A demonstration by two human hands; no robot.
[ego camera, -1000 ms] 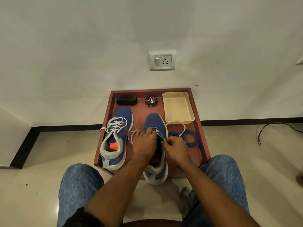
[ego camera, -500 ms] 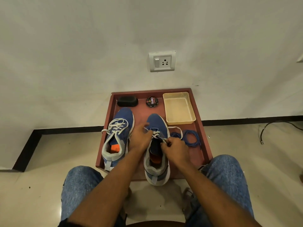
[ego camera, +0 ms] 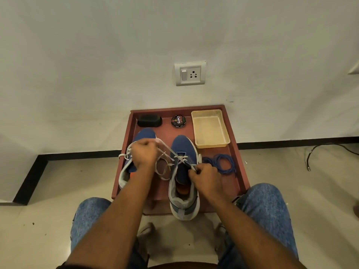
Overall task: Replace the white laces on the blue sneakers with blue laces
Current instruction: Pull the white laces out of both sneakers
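Right sneaker (ego camera: 183, 171) on tray (ego camera: 236, 167), toe toward wall. Left hand (ego camera: 144, 154), grip fisted on white lace (ego camera: 171, 152), draws it up-left; right hand (ego camera: 206, 176) pinches eyelet edge. Blue laces (ego camera: 221, 164) coiled just right, nearer right hand.

The 2 blue sneakers (ego camera: 183, 152) look like matt knitted cloth, with soft grey fabric round the collars. The white lace (ego camera: 165, 152) is woven cord, as is the blue lace coil (ego camera: 221, 164). The red-brown tray (ego camera: 240, 171) has a smooth, dull painted finish. The cream bin (ego camera: 209, 129) looks like slightly glossy plastic. The polish tin (ego camera: 178, 121) has a shiny printed lid. The floor tiles (ego camera: 291, 167) are smooth and faintly glossy; the jeans (ego camera: 268, 206) are coarse denim.
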